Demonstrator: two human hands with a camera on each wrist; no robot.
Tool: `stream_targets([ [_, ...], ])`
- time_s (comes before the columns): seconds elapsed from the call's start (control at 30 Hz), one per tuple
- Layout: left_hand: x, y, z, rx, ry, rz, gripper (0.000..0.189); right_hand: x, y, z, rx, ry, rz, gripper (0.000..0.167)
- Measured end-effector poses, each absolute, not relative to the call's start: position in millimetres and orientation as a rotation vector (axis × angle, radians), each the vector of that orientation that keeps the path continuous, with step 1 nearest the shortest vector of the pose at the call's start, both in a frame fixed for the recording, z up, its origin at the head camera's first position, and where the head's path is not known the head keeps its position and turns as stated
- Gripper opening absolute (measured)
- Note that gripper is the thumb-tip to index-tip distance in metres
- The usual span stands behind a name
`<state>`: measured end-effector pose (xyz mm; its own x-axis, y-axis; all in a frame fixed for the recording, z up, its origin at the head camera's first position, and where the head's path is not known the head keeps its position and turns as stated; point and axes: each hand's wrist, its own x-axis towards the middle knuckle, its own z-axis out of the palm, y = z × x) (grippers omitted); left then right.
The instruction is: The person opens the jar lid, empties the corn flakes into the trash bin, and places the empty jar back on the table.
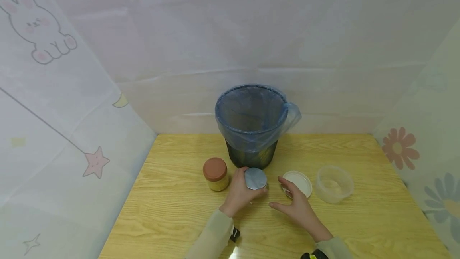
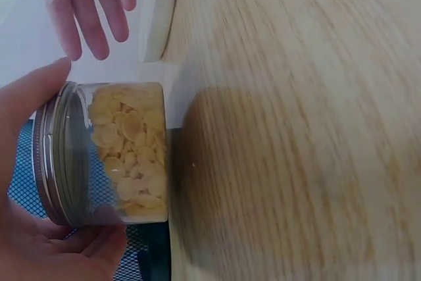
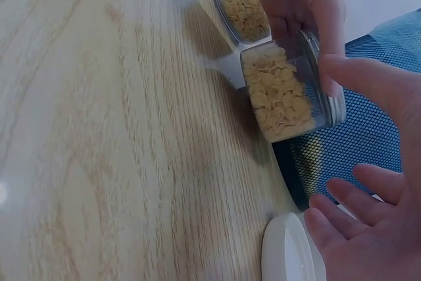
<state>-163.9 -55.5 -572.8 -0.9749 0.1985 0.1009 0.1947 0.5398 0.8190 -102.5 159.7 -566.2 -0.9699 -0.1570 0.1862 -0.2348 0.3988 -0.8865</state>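
Observation:
A clear jar (image 2: 131,153) of yellow flakes with a silver lid (image 1: 255,178) is gripped near its top by my left hand (image 1: 240,193), thumb and fingers on opposite sides. In the left wrist view the jar's base is at or just above the wood; I cannot tell which. My right hand (image 1: 296,208) is spread to the right of that jar, holding nothing, its fingers near a white round lid (image 1: 301,183). Left of my left hand stands a second jar (image 1: 216,174) of flakes with a reddish-brown lid.
Behind the jars stands a dark mesh bin (image 1: 248,158) lined with a blue plastic bag (image 1: 251,139). A clear round tub (image 1: 334,184) sits at the right of the wooden table (image 1: 161,195). Patterned sheets (image 1: 215,31) hang around the back and sides.

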Motion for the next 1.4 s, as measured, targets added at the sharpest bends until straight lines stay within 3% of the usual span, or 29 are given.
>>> stream_targets([
  [0.63, -156.2, -55.4, -534.5, 0.469, 2.776, 1.532, 0.087, -105.3, 155.4, -559.4, 0.377, -2.544, 1.778, 0.094],
  [1.4, -136.3, -43.7, -485.3, 0.743, 2.715, 1.619, 0.078, -107.5, 151.1, -536.0, 0.706, -2.308, 2.050, 0.079],
])
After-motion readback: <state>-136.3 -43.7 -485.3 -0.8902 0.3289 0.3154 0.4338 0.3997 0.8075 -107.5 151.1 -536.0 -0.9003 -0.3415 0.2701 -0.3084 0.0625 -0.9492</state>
